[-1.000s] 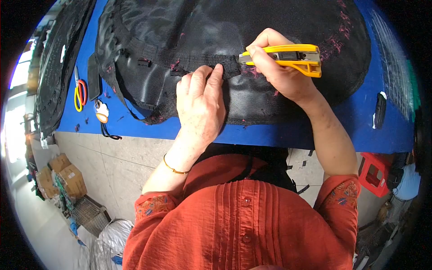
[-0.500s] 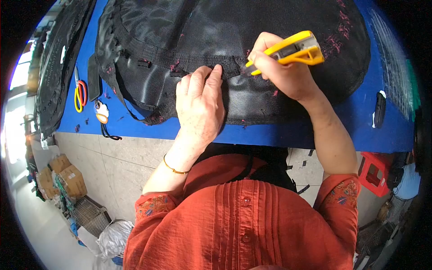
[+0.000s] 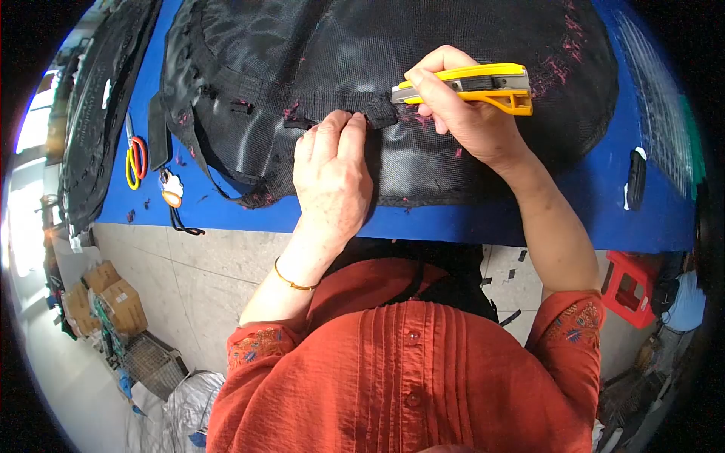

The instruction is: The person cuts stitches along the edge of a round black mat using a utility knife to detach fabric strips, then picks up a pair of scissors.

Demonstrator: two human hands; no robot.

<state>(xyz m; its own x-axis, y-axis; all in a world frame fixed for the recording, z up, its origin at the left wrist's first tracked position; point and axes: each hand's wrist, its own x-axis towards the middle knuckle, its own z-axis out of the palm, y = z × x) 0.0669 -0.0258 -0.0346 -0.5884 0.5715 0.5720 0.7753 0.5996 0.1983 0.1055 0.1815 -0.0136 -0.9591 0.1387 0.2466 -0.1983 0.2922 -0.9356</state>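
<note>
Black mesh fabric (image 3: 468, 174) with a ribbed black strip (image 3: 381, 112) and tufts of pinkish thread (image 3: 560, 69) lies over the blue table (image 3: 453, 228). The fingertips of my left hand (image 3: 331, 177) are bent together on the strip's lower edge; the cloth hides what is under them. In my right hand (image 3: 472, 124) is a yellow box cutter (image 3: 495, 87), its metal tip pointing left at the right end of the strip. The fingers of my right hand are closed round the cutter's front part.
Red-and-yellow scissors (image 3: 136, 158), a dark flat bar (image 3: 158, 132) and a tag with a black cord (image 3: 172, 189) lie left of the fabric. A black rolled piece (image 3: 636, 181) lies right. A red plastic stool (image 3: 629, 291) and cardboard boxes (image 3: 121, 302) stand on the floor.
The cutter has turned from a steep tilt back to nearly level, and its tip has shifted left to the strip. My left fingers have bent a little more and drawn slightly left.
</note>
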